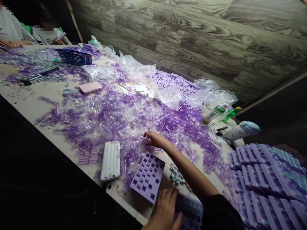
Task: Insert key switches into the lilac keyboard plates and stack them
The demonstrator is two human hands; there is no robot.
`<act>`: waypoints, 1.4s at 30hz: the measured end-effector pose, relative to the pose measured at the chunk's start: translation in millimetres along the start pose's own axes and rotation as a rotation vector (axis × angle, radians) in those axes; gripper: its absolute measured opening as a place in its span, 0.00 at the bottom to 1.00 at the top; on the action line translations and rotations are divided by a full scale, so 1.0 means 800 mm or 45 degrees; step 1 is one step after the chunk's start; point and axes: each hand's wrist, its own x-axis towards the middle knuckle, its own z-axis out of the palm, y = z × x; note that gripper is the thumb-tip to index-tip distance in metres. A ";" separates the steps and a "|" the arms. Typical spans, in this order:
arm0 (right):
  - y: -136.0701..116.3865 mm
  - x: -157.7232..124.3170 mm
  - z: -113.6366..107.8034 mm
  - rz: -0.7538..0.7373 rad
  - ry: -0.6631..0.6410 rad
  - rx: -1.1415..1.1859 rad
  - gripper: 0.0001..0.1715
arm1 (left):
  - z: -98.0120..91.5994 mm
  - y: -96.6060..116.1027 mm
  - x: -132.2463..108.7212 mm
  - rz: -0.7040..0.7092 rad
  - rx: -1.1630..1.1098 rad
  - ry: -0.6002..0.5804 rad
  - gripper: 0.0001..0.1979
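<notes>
The person's right hand (155, 139) is stretched out over the table (28, 107), its fingertips drawn together at the near edge of a wide pile of clear purple plastic pieces (115, 118) that covers most of the tabletop. The fingers touch the pieces there, but from here I cannot tell whether they have one pinched or only rest on the heap. The left hand (165, 209) lies close to the body at the near edge of the table, fingers loosely spread and flat, holding nothing, its palm resting on a filled purple tray (190, 212). Between the two hands sits a lilac grid tray (148, 175) with square holes, tilted a little, and just beside it, under the outstretched forearm, lies a small heap of blue and white parts (177, 176). A white ribbed power bank (110, 160) lies to the left of the grid tray, among stray pieces. To the right rise stacks of purple trays (263, 182), and behind them rest a white tool with a pale blue head (240, 130) and a green bottle (222, 114) on its side. Farther back I see crumpled clear plastic bags (136, 68), a pink box (91, 87), a blue basket (74, 57) and a black pen (39, 76). At the far corner another person's hand (59, 41) rests by the table's edge.
</notes>
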 end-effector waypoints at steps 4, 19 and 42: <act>0.024 -0.004 -0.019 0.149 0.131 -0.067 0.14 | 0.000 0.000 0.001 0.009 -0.015 0.004 0.35; 0.005 0.048 0.023 -0.168 0.144 -0.358 0.15 | 0.002 0.000 0.002 -0.021 0.002 -0.043 0.34; 0.001 0.089 0.026 -0.425 0.108 -0.540 0.20 | 0.029 -0.023 0.004 0.047 0.087 0.039 0.31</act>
